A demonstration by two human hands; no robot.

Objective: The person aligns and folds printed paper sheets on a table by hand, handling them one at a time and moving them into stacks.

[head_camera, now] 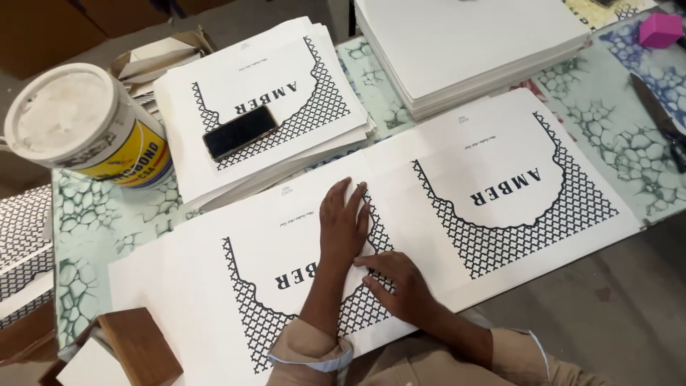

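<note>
At the upper left of the frame I see a white tub (75,129) with a yellow label, and just right of it a stack of printed sheets (271,107) with a black phone (240,133) lying on top. Across the middle runs the long printed sheet (500,179), flat on the patterned table (614,143).

My left hand (343,229) lies flat at centre frame, palm down, fingers spread, holding nothing, only pressing the paper. My right hand (404,286) sits just below and to the right of it, also flat and open, its fingertips (364,261) touching the paper where two panels seem to meet.

To do this well, I judge I should keep the left palm steady as an anchor and rub outward with the right fingertips, evenly, so the join lies flat without wrinkles or a skewed edge.

At upper right stand a blank white stack (471,50), a pink block (660,30) and a dark blade (661,121).
</note>
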